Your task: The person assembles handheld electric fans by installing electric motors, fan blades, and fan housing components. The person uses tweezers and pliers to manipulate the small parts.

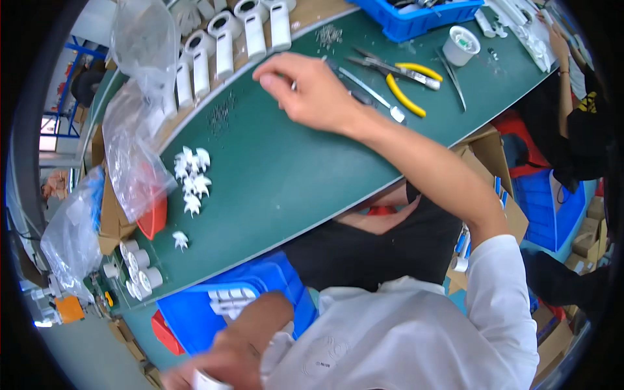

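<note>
My right hand [311,91] is above the green table, fingers curled together. A small pale tip shows by its palm, but I cannot make out what it belongs to. Beyond its fingertips stand several white plastic handles with ring heads [255,36]. Dark screws [223,114] lie scattered to its left, and a pile of lighter screws [329,36] is farther back. My left hand [224,361], blurred at the lower left, is closed around a white plastic part [209,381] cut off by the picture's edge. White finned pieces [193,172] sit in a cluster on the table.
Yellow-handled pliers [408,91], tweezers [452,78] and a white tub [461,45] lie to the right. Below the table's edge, a blue bin [188,318] holds white parts. White cylinders [144,279] stand at the near left corner. Another person's hand [558,44] is far right.
</note>
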Demonstrator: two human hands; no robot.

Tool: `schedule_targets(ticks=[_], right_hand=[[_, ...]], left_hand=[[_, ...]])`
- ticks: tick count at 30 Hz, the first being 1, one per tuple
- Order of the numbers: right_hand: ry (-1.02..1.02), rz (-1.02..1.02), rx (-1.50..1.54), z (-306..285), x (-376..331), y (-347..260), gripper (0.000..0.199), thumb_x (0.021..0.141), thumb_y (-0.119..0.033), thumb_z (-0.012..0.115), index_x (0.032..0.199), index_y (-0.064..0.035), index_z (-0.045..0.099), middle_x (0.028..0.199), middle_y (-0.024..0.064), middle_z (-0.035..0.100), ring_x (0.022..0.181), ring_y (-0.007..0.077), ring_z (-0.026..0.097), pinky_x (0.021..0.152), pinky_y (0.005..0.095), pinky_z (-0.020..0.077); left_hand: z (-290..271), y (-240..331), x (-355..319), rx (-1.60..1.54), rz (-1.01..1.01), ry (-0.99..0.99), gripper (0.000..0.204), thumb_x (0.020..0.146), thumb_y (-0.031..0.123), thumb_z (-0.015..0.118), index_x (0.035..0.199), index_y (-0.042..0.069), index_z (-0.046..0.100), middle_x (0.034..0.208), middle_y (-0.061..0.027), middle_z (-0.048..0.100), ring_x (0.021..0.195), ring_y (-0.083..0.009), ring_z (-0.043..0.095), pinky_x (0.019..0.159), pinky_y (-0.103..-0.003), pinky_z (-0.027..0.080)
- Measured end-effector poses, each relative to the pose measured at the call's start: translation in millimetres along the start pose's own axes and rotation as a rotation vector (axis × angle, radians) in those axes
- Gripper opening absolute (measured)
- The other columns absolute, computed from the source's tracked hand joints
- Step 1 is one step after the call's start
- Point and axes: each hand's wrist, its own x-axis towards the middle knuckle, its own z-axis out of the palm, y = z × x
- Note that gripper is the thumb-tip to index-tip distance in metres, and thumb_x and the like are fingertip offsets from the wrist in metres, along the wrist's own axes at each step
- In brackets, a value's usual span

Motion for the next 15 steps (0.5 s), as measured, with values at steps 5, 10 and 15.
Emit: schedule_targets(ticks=[5, 10, 15], right_hand=[[0.004, -0.037, -0.001, 2.0, -0.3, 5.8, 0.019, 0.093, -0.015, 0.059, 0.102, -0.0011, 0.067, 0.079, 0.0081, 0.065, 0.060, 0.0147, 0.062, 0.056, 0.0293, 0.0490], [0.045, -0.044, -0.030, 1.3, -3.4, 7.0, 0.017, 0.092, -0.013, 0.059, 0.102, -0.0021, 0.067, 0.079, 0.0084, 0.065, 0.060, 0.0159, 0.062, 0.057, 0.0299, 0.0491], [0.082, -0.237, -0.089, 4.6, -12.6, 1.3, 0.014, 0.090, -0.009, 0.060, 0.099, -0.0023, 0.068, 0.084, 0.0118, 0.065, 0.068, 0.0206, 0.063, 0.062, 0.0311, 0.0497]], left_hand=[[6.1, -12.8, 5.3, -0.068, 0.019, -0.051, 0.021, 0.076, 0.019, 0.065, 0.065, 0.006, 0.054, 0.064, -0.0020, 0.052, 0.054, -0.0165, 0.054, 0.051, -0.028, 0.046], [3.7, -11.5, 14.1, -0.014, 0.136, 0.007, 0.013, 0.077, 0.014, 0.060, 0.071, 0.003, 0.054, 0.060, -0.0013, 0.052, 0.054, -0.0099, 0.053, 0.054, -0.024, 0.049], [19.1, -24.9, 10.8, -0.252, -0.107, 0.095, 0.015, 0.078, 0.018, 0.058, 0.075, 0.004, 0.053, 0.064, 0.0010, 0.047, 0.052, -0.0085, 0.050, 0.053, -0.021, 0.044]])
